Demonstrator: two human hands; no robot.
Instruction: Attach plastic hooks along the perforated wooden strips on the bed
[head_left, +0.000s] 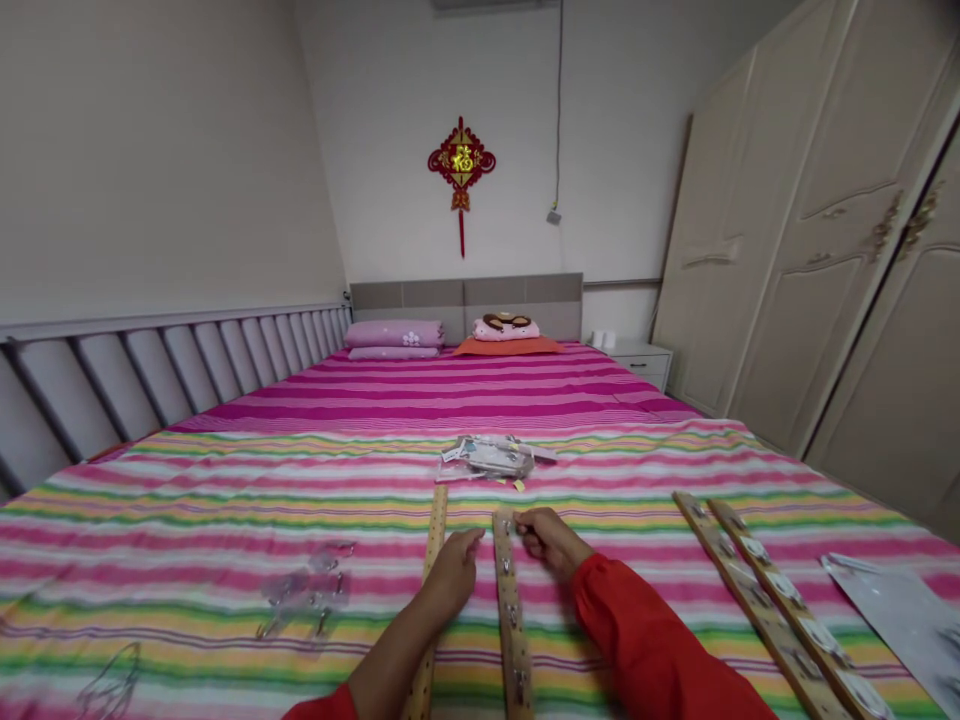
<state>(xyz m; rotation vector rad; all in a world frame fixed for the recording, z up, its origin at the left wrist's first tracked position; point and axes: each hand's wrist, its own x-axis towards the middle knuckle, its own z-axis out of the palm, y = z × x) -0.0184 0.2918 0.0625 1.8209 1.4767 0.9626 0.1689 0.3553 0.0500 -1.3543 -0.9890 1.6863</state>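
Note:
My left hand [456, 567] rests on the striped bedspread [225, 500] between two wooden strips, its fingers curled loosely near the top of the left perforated strip [434, 530]. My right hand [550, 540] is pinched at the top end of the middle wooden strip [510, 600], which carries small metal hooks. What the fingers pinch is too small to name. Both sleeves are red.
A pile of small plastic packets [491, 457] lies beyond the hands. Two more strips with fitted clips [765, 590] lie at the right beside a grey bag [900, 610]. Empty clear packets [304, 590] lie at the left. Pillows [394, 335], nightstand [637, 360] and wardrobe [825, 250] stand beyond.

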